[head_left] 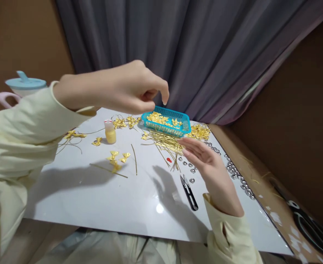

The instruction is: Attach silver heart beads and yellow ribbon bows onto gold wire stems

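Note:
My left hand [135,88] is raised above the table, reaching across toward the blue basket. Its thumb and index finger are apart with nothing seen between them; the other fingers curl under. Beyond and below it is the blue plastic basket [165,128] with yellow ribbon bows [157,117] inside. My right hand [205,159] hovers open at the right, fingers stretched toward a bundle of gold wire strips [165,141]. Black thread snips [189,192] lie below it, beside several silver heart-shaped pieces [192,180]. Loose yellow bows [114,166] rest near two single gold strips [134,159].
A small bottle with yellow content [110,132] stands at the back left. Many silver pieces [234,172] line the right side of the white tabletop [117,209]. Large black scissors [309,227] lie at far right; a lidded cup [26,86] is at left.

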The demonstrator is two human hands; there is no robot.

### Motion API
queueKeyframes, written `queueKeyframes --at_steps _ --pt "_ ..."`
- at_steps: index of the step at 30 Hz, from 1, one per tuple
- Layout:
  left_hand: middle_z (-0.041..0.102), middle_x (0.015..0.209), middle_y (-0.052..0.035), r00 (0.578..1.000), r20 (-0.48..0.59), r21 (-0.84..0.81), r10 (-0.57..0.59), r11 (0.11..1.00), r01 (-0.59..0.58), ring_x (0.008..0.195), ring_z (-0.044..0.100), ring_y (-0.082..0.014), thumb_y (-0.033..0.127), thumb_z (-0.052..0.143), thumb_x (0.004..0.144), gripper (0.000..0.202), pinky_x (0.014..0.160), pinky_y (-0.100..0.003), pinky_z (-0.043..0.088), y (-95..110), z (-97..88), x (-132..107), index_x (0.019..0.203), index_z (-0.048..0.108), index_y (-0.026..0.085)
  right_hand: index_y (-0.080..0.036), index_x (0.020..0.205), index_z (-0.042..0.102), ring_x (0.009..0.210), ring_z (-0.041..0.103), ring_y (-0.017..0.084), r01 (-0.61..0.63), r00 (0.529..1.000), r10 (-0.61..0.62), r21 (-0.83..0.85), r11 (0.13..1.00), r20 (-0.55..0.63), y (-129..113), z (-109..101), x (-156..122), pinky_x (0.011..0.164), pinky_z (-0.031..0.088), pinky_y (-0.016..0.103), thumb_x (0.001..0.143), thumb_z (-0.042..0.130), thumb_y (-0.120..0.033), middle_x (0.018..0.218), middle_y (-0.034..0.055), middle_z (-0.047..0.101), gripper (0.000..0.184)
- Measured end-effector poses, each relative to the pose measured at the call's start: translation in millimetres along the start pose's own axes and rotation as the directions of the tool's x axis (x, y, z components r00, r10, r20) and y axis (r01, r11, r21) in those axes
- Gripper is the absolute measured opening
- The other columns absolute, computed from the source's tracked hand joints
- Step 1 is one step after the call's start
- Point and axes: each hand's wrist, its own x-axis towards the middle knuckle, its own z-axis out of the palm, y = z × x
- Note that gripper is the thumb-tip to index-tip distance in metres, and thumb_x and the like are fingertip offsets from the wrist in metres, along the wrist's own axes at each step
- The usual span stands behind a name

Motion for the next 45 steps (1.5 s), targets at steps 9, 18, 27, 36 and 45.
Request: queueKeyframes --at_steps 9,18,27,36,45 --pt "0.046 0.057 0.0052 0.999 0.051 -0.248 0.005 0.969 0.008 0.055 0.043 -0.0151 0.017 0.067 0.073 0.04 0.057 -0.028 0.021 18.3 30.2 25.4 0.112 0.058 0.022 -0.023 0.101 0.07 0.113 0.062 0.027 -0.156 0.923 0.015 0.337 0.928 0.385 -38.3 16.4 33.2 0.095 0.048 0.044 0.063 0.059 -0.079 0.105 0.0062 0.072 0.069" --pt "0.063 0.078 -0.0081 0.785 0.124 0.052 0.607 0.786 -0.616 0.063 0.052 -0.0208 0.005 0.054 0.072 0.025 0.056 -0.034 0.033 57.6 90.5 32.4 0.093 0.058 0.018 -0.022 0.068 0.071 0.086 0.07 0.024 -0.471 0.83 0.32 0.266 0.841 0.457 -9.6 1.8 13.7 0.078 0.053 0.039 0.074 0.031 -0.086 0.066 0.0048 0.072 0.076" --pt "0.046 0.042 -0.0021 0.558 -0.138 0.207 0.818 0.575 -0.792 0.044 0.041 -0.0187 0.003 0.046 0.074 0.024 0.041 -0.034 0.023 97.9 183.0 1.0 0.074 0.064 0.018 -0.018 0.085 0.078 0.097 0.07 0.024 -0.508 0.851 0.36 0.423 0.75 0.383 20.6 -6.2 -44.1 0.095 0.049 0.036 0.078 0.072 -0.041 0.098 0.0085 0.076 0.025" --pt "0.041 0.042 -0.0001 0.596 -0.11 0.091 0.795 0.606 -0.791 0.046 0.039 -0.017 0.004 0.049 0.077 0.019 0.044 -0.03 0.033 103.6 194.8 -2.8 0.07 0.062 0.016 -0.021 0.094 0.074 0.107 0.066 0.023 -0.316 0.946 0.301 0.527 0.789 0.117 39.6 -24.2 -72.5 0.105 0.038 0.042 0.09 0.059 -0.044 0.098 0.0078 0.077 0.028" --pt "0.045 0.043 -0.0008 0.579 -0.051 -0.028 0.813 0.579 -0.815 0.047 0.04 -0.0181 0.002 0.046 0.079 0.021 0.047 -0.029 0.037 109.2 196.1 1.3 0.075 0.06 0.016 -0.019 0.098 0.075 0.109 0.065 0.026 -0.273 0.936 0.349 0.515 0.813 -0.055 51.2 -45.0 -87.8 0.108 0.034 0.045 0.09 0.057 -0.049 0.098 0.0096 0.077 0.036"
